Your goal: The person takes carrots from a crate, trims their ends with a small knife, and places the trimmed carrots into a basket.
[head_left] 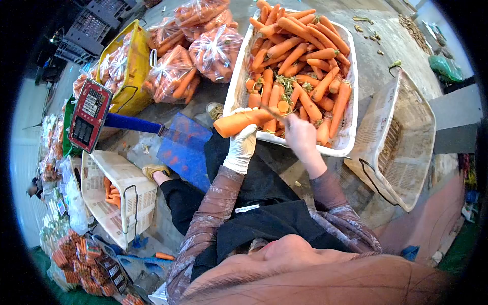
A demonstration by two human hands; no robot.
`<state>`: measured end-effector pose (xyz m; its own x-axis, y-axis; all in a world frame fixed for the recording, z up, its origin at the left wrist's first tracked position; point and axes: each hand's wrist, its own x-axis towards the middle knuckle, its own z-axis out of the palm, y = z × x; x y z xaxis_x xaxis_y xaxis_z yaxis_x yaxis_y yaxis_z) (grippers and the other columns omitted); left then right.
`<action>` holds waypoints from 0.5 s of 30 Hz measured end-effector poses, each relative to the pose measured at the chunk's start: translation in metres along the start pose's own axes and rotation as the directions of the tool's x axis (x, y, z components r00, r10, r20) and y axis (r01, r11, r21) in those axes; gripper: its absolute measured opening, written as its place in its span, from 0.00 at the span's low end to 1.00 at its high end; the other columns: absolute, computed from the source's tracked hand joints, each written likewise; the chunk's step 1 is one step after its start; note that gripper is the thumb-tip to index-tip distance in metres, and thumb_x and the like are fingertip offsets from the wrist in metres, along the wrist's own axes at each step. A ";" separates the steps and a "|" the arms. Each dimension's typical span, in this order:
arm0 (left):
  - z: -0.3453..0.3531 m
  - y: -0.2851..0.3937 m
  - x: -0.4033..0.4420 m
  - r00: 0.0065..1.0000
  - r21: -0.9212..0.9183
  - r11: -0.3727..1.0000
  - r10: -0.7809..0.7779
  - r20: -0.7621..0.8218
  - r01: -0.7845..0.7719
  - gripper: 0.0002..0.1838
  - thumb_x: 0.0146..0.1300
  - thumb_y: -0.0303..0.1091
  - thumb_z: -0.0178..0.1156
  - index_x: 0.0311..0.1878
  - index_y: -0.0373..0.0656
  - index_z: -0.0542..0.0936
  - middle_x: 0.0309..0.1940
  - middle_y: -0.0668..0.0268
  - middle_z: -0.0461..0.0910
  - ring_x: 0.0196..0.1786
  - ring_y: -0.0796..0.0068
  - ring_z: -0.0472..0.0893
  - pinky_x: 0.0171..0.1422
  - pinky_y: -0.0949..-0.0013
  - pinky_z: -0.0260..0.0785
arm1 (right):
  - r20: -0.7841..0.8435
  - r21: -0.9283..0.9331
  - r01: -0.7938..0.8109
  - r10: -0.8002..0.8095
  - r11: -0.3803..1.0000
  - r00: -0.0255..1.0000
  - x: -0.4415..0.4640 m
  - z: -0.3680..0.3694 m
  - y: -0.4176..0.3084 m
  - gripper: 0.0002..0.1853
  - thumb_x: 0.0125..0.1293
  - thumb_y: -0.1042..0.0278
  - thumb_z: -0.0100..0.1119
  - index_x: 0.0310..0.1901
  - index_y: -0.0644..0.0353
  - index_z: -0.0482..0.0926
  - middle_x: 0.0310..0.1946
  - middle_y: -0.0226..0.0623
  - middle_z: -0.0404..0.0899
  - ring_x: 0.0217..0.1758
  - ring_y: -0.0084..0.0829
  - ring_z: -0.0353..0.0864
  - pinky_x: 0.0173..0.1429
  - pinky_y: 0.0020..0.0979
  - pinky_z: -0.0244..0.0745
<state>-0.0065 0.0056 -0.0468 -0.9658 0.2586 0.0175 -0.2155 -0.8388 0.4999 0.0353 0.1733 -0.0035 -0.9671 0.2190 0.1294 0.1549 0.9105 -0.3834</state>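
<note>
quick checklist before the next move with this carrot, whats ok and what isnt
1. Carrot gripped in the left hand: ok, fingers wrapped around it.
2. Knife held in the right hand: ok, though blurred.
3. Both hands gloved: not ok, the right is bare.
4. Carrot's thin end over the tub: ok.
5. Blade clear of left fingers: cannot tell, too blurred.
6. Scale reading: cannot tell, too small to read.
</note>
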 end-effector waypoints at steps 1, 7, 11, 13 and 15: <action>-0.001 -0.001 0.000 1.000 -0.001 1.000 -0.002 0.000 0.002 0.34 0.49 0.14 0.63 0.60 0.47 0.65 0.55 0.65 0.71 0.64 0.64 0.69 0.72 0.60 0.57 | 0.011 0.033 0.019 -0.019 0.999 1.000 -0.005 0.001 -0.006 0.04 0.58 0.67 0.58 0.31 0.57 0.76 0.20 0.45 0.79 0.26 0.47 0.81 0.31 0.46 0.76; -0.008 -0.001 -0.003 0.997 0.010 1.000 -0.026 -0.076 0.027 0.35 0.48 0.13 0.63 0.59 0.47 0.66 0.55 0.66 0.71 0.63 0.66 0.70 0.72 0.61 0.59 | 0.062 -0.040 -0.003 0.006 0.999 0.998 -0.007 0.017 -0.011 0.05 0.55 0.69 0.58 0.32 0.57 0.75 0.21 0.43 0.80 0.25 0.46 0.81 0.31 0.44 0.76; -0.007 -0.003 -0.003 0.998 0.068 0.998 0.018 -0.054 -0.014 0.35 0.46 0.12 0.63 0.58 0.47 0.66 0.54 0.66 0.72 0.61 0.68 0.70 0.71 0.62 0.59 | 0.015 -0.093 0.009 -0.007 0.996 1.000 -0.001 0.017 -0.009 0.04 0.56 0.69 0.56 0.30 0.59 0.74 0.20 0.43 0.80 0.24 0.44 0.83 0.31 0.43 0.77; -0.002 -0.002 -0.003 0.998 0.070 0.997 0.031 -0.046 -0.028 0.34 0.46 0.12 0.63 0.58 0.47 0.67 0.53 0.66 0.72 0.60 0.69 0.71 0.70 0.62 0.60 | 0.005 -0.103 0.021 -0.021 0.994 1.000 0.002 0.016 -0.010 0.04 0.57 0.69 0.54 0.29 0.59 0.74 0.19 0.43 0.80 0.25 0.43 0.84 0.30 0.42 0.78; 0.004 -0.001 -0.004 0.994 0.212 0.972 0.106 0.003 -0.104 0.34 0.46 0.14 0.65 0.57 0.46 0.67 0.51 0.67 0.72 0.59 0.68 0.71 0.68 0.61 0.62 | 0.031 -0.136 -0.033 0.038 0.990 0.999 0.008 0.017 -0.009 0.06 0.58 0.66 0.56 0.29 0.59 0.75 0.21 0.45 0.80 0.25 0.46 0.82 0.31 0.45 0.77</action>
<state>-0.0018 0.0073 -0.0435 -0.9828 0.1697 0.0730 -0.0783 -0.7404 0.6675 0.0226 0.1610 -0.0142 -0.9664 0.2421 0.0862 0.2129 0.9420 -0.2593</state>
